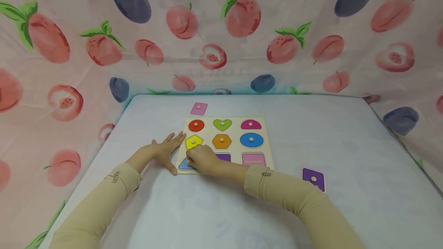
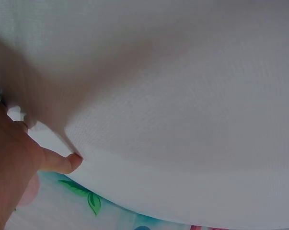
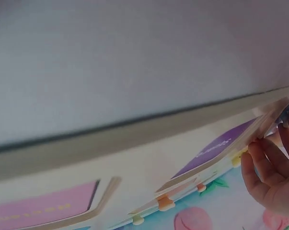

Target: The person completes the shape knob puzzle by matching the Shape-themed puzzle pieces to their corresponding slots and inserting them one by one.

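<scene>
A wooden shape puzzle board (image 1: 235, 133) lies flat on the table. My right hand (image 1: 203, 159) reaches across its near left corner, fingers curled at the blue triangle piece (image 1: 184, 164); they cover its knob. In the right wrist view, the right hand's fingers (image 3: 264, 165) bunch together at that corner. Beside the board's left edge, my left hand (image 1: 166, 152) rests with fingers spread, fingertips at the edge and thumb on the cloth near the corner. The purple recess (image 1: 224, 157) and the pink recess (image 1: 253, 160) hold no pieces.
Red circle (image 1: 196, 125), green heart (image 1: 222, 125), magenta half-circle (image 1: 250, 124), yellow pentagon (image 1: 194, 141), orange hexagon (image 1: 222, 141) and blue oval (image 1: 252, 140) sit in the board. A loose pink piece (image 1: 199, 108) lies behind it; a purple square piece (image 1: 313, 179) lies right, beside the right sleeve.
</scene>
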### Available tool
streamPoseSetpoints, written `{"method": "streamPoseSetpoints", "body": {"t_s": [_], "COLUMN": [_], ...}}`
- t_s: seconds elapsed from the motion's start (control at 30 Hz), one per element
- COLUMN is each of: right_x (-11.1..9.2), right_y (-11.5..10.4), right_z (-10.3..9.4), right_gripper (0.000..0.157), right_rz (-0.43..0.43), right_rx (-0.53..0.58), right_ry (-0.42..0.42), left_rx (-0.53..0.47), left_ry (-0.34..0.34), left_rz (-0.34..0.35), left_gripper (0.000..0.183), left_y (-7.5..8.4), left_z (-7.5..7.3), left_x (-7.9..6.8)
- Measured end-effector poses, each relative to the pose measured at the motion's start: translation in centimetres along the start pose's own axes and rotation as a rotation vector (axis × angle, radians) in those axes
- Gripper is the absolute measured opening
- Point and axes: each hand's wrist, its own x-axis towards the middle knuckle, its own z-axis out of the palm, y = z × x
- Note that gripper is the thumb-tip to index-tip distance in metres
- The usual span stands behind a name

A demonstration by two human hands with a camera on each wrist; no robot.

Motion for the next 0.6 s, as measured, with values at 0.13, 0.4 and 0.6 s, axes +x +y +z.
{"method": "streamPoseSetpoints", "body": {"t_s": [0.13, 0.4, 0.6], "right_x": [0.0, -0.1, -0.1], "right_y": [0.2, 0.0, 0.0], "right_z": [-0.2, -1.5, -1.2], "right_gripper": [0.013, 0.011, 0.011], "right_rz": [-0.044, -0.091, -0.085], "right_rx": [-0.017, -0.026, -0.042], "right_ry": [-0.042, -0.154, -0.14], "left_rx": [0.005, 0.003, -0.005], "left_ry": [-0.01, 0.0, -0.002], "left_rz": [-0.005, -0.005, -0.003], "left_gripper": [0.136, 0.136, 0.136], "left_y": [0.0, 0.1, 0.3], "left_z": [0.2, 0.2, 0.1], "left_x": [0.2, 0.4, 0.1]}}
